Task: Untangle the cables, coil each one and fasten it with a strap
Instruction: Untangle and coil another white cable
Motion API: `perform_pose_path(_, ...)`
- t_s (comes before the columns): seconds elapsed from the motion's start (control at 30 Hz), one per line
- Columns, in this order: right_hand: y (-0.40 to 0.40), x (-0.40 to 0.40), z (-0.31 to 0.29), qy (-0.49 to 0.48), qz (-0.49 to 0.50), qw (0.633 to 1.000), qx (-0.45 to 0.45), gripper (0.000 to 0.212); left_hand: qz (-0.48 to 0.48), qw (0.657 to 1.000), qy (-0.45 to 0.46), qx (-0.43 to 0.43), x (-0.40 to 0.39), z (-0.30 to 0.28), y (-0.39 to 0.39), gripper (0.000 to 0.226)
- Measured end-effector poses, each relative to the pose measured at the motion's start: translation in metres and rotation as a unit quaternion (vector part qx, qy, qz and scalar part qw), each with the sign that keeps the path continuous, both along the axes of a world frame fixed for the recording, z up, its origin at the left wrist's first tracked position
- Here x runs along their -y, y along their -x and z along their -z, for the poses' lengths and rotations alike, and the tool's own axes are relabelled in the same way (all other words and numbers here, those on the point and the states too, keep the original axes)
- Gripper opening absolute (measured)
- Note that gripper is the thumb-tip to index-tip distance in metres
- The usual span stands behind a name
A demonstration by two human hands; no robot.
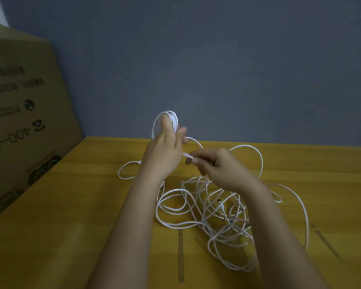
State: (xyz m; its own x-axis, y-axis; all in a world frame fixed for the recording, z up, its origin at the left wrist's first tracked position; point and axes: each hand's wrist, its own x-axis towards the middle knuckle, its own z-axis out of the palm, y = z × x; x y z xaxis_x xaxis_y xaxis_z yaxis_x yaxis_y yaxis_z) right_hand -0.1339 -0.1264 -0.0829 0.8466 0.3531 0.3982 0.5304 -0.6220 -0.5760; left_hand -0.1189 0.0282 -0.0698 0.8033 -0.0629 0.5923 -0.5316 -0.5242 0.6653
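We gripped the white coil (166,122) in our left hand (165,151) at frame centre, keeping its loops together, while our right hand (217,165) pinched its plug end (189,156); tangled cables (217,215) lay on the tabletop (71,205) below.

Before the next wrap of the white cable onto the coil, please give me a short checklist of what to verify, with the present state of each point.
1. Coil held firmly by left hand: ok.
2. Right hand pinches the cable end: ok.
3. Cable end free of the tangled pile: cannot tell.
4. Pile lies wholly on the table: ok.
5. Strap within reach: cannot tell, none clearly visible.
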Motion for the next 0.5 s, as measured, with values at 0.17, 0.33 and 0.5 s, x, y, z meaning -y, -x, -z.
perform_pose_path(0.17, -0.008, 0.005, 0.006, -0.043, 0.108, 0.984, 0.134, 0.013, 0.056, 0.990, -0.096, -0.088, 0.006, -0.001, 0.003, 0.035)
perform_pose_path(0.33, -0.015, 0.015, 0.014, -0.013, 0.091, 0.981, 0.170, 0.012, 0.102, 0.974, -0.127, -0.155, 0.001, 0.001, -0.001, 0.031)
perform_pose_path(0.5, -0.022, 0.016, 0.026, 0.028, 0.067, 0.994, 0.085, 0.014, 0.135, 0.980, -0.075, -0.122, 0.000, 0.005, -0.005, 0.023)
